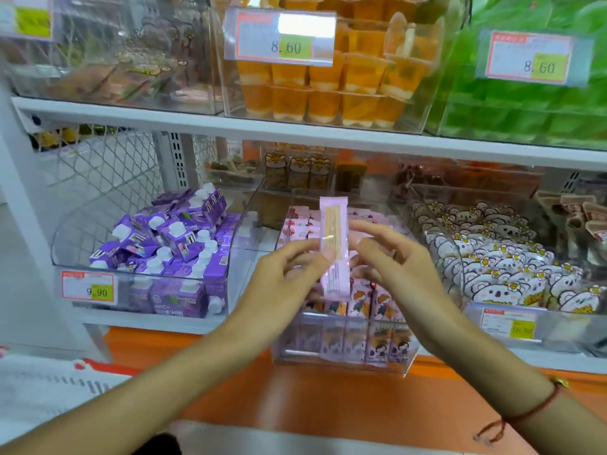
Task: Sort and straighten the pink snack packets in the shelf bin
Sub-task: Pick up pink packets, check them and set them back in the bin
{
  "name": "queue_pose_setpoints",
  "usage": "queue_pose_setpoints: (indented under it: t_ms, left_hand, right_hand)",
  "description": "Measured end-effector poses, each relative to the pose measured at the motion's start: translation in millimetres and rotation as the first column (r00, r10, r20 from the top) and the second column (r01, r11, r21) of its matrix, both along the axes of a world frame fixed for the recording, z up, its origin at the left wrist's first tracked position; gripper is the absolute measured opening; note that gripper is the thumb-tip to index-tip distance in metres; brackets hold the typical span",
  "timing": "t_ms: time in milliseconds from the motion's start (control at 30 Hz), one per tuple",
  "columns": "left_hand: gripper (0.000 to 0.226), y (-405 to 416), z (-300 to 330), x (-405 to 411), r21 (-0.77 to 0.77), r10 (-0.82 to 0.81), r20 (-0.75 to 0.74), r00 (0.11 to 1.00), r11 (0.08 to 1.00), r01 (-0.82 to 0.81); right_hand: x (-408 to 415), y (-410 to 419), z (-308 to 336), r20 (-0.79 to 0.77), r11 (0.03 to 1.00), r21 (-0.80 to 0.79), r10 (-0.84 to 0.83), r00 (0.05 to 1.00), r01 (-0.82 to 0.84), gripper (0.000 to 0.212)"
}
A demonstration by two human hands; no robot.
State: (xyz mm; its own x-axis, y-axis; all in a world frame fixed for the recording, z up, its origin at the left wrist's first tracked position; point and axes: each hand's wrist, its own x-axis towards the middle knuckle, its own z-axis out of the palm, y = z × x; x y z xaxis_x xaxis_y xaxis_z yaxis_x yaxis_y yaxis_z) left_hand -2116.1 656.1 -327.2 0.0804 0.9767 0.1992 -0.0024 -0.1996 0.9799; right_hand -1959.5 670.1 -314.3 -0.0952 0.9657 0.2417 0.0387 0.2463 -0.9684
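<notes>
above clear bin (345,362): left hand (282,274) pinches upright pink packet (334,247); right hand (394,261) released

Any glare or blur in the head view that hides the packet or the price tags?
Head view: white glare blanks the top of the middle price tag; shelf edges bow from the wide lens; upper bins look soft; the pink packet between left hand and right hand is fairly sharp.

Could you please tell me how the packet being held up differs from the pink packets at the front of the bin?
The held packet is lifted above the clear bin, pinched by the left hand; the front-row packets stand inside it. The held packet shows a plain back with a long window; the front-row packets show cartoon figures. Both are pink and upright.
</notes>
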Motion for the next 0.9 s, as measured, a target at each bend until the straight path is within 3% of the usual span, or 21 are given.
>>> queue_pose_setpoints:
  t_ms: [133,267,367,500,633,900]
  left_hand:
    - [0.027,1,1,-5,-0.240,-0.095,0.098,0.991,0.964,0.116]
    - [0.026,2,1,-7,-0.318,-0.125,0.135,0.983,0.934,0.163]
    - [0.026,2,1,-9,-0.258,-0.163,0.080,0.983,0.949,0.179]
    - [0.029,1,1,-13,-0.031,-0.121,-0.100,0.988,0.993,0.118]
    - [0.039,1,1,-16,0.151,-0.126,-0.161,0.979,0.977,0.151]
    - [0.037,8,-8,-21,0.147,-0.159,-0.164,0.973,0.972,0.184]
  right_hand:
    - [1,1,-2,-0.039,0.989,-0.149,0.007,0.999,-0.012,0.020]
    - [2,2,-5,-0.063,0.981,-0.195,0.002,0.998,-0.015,0.028]
    - [3,3,-4,-0.050,0.985,-0.166,0.034,0.998,-0.042,0.035]
    - [6,2,-3,0.043,0.994,-0.045,0.098,0.994,-0.096,0.039]
    - [7,2,-6,0.032,0.993,0.034,0.111,0.993,-0.112,0.035]
    - [8,1,-5,0.020,0.991,0.087,0.100,0.995,-0.101,0.031]
